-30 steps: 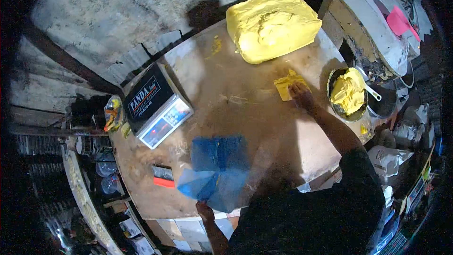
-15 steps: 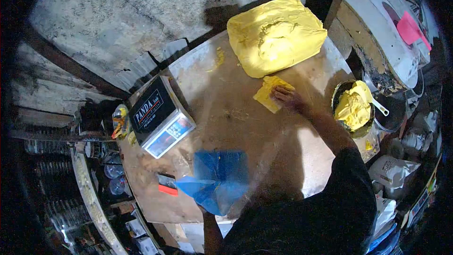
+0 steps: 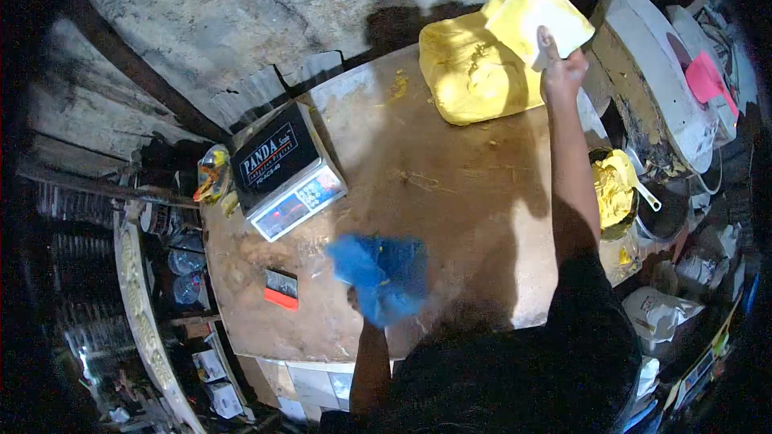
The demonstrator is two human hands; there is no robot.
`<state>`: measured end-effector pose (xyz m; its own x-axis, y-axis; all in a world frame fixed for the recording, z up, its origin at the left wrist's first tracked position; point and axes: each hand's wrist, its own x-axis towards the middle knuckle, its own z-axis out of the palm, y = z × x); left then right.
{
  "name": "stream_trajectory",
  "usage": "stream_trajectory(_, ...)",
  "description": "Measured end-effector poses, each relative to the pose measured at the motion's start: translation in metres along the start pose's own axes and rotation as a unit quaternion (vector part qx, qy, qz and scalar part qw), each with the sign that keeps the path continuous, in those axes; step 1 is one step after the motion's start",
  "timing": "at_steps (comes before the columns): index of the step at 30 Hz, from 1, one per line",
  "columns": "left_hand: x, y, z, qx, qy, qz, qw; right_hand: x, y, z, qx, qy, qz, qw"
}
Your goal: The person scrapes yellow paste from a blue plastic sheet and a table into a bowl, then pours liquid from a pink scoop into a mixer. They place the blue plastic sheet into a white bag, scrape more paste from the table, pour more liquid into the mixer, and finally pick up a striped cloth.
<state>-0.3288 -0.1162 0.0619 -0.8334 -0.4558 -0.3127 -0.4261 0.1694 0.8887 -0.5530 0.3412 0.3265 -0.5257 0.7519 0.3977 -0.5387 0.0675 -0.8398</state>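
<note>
In the head view, my right hand (image 3: 563,72) is raised at the upper right. It grips a flat pale square piece (image 3: 547,20) smeared with yellow paste, thumb laid across its face. Behind and below that piece rests a large yellow block (image 3: 462,72) of soft, butter-like paste, partly covered by it. Near the table's front edge, my left hand (image 3: 354,299) is closed on a thin blue plastic sheet (image 3: 394,273), probably a bag. The sheet is blurred and partly lifted, and hides most of those fingers.
A Panda scale (image 3: 293,169) stands left on the brown table (image 3: 426,185). A scraper with a red edge (image 3: 281,289) lies nearer me. At the right, a pan of yellow paste (image 3: 615,193) holds a white-handled utensil. Beyond it are a pale bulky container (image 3: 655,72) and a pink scoop (image 3: 708,80).
My right hand has lifted the yellow-smeared square off the table, up and to the right, over the block. My left hand has raised and folded the blue sheet. The view shifted slightly.
</note>
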Motion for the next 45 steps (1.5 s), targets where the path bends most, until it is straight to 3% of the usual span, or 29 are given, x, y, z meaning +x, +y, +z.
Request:
stream_trajectory(4,0.012,-0.009,0.026,0.156,0.061,0.013,0.986,-0.052,0.117,-0.09,0.06,0.038,0.232,0.97)
stream_trajectory(7,-0.007,-0.008,0.02,0.164,0.046,0.012,0.985,-0.126,0.149,-0.16,0.08,0.059,0.325,0.941)
stream_trajectory(10,-0.011,0.001,0.002,0.141,-0.07,-0.063,0.986,-0.147,0.154,-0.206,0.098,-0.01,0.354,0.93)
stream_trajectory(11,-0.011,0.009,0.002,0.116,-0.082,-0.185,0.972,-0.139,0.154,-0.217,0.083,-0.081,0.336,0.935)
stream_trajectory(13,-0.015,0.023,0.003,0.089,-0.089,-0.306,0.944,-0.117,0.087,-0.134,0.098,0.037,0.263,0.959)
stream_trajectory(15,-0.021,0.036,0.01,-0.09,-0.038,-0.291,0.952,-0.084,0.035,-0.059,-0.043,0.013,0.102,0.994)
stream_trajectory(16,-0.019,0.038,0.012,-0.092,-0.038,-0.287,0.953,-0.061,0.022,-0.035,-0.097,0.014,0.094,0.991)
stream_trajectory(18,-0.019,0.038,0.008,-0.233,-0.06,-0.133,0.961,-0.015,0.027,-0.005,-0.158,-0.075,0.109,0.979)
stream_trajectory(19,-0.022,0.05,0.004,-0.235,-0.052,-0.134,0.961,0.006,0.017,0.017,-0.361,-0.137,0.045,0.921)
stream_trajectory(20,-0.025,0.073,0.0,-0.232,-0.048,-0.113,0.965,0.024,0.014,0.042,-0.543,-0.195,-0.025,0.816)
stream_trajectory(22,-0.026,0.104,-0.013,-0.233,-0.028,-0.09,0.968,0.065,0.086,0.066,-0.582,-0.294,-0.173,0.738)
stream_trajectory(23,-0.025,0.114,-0.02,-0.235,-0.028,-0.054,0.97,0.075,0.109,0.081,-0.572,-0.302,-0.177,0.742)
stream_trajectory(25,-0.026,0.117,-0.035,-0.244,-0.008,-0.021,0.97,0.085,0.145,0.107,-0.66,-0.349,-0.143,0.65)
stream_trajectory(26,-0.028,0.115,-0.045,-0.254,0.019,-0.017,0.967,0.087,0.153,0.109,-0.651,-0.361,-0.152,0.65)
stream_trajectory(28,-0.036,0.107,-0.067,-0.268,0.06,-0.014,0.961,0.084,0.163,0.113,-0.678,-0.435,-0.092,0.585)
stream_trajectory(30,-0.045,0.098,-0.092,-0.284,0.022,0.032,0.958,0.061,0.126,0.119,-0.705,-0.339,-0.033,0.622)
stream_trajectory(32,-0.052,0.086,-0.114,-0.341,0.029,0.049,0.938,0.003,0.033,0.127,-0.707,-0.282,-0.17,0.626)
stream_trajectory(34,-0.063,0.081,-0.128,-0.4,0.032,0.06,0.914,-0.017,0.028,0.092,-0.533,-0.27,-0.375,0.709)
stream_trajectory(36,-0.068,0.093,-0.14,-0.47,0.041,-0.043,0.881,-0.07,-0.004,0.064,-0.461,-0.31,-0.339,0.759)
stream_trajectory(38,-0.059,0.061,-0.148,-0.505,0.008,-0.027,0.863,-0.124,-0.037,0.036,-0.398,-0.41,-0.219,0.79)
stream_trajectory(40,-0.054,0.054,-0.15,-0.471,0.046,-0.005,0.881,-0.167,-0.053,0.001,-0.406,-0.486,-0.143,0.761)
stream_trajectory(42,-0.078,0.104,-0.15,-0.408,0.057,0.019,0.911,-0.202,-0.061,-0.025,-0.342,-0.544,-0.004,0.766)
stream_trajectory(43,-0.089,0.123,-0.151,-0.405,0.035,0.044,0.913,-0.221,-0.072,-0.031,-0.344,-0.542,-0.009,0.767)
stream_trajectory(45,-0.106,0.131,-0.147,-0.402,0.005,0.069,0.913,-0.272,-0.103,-0.035,-0.104,-0.541,0.111,0.827)
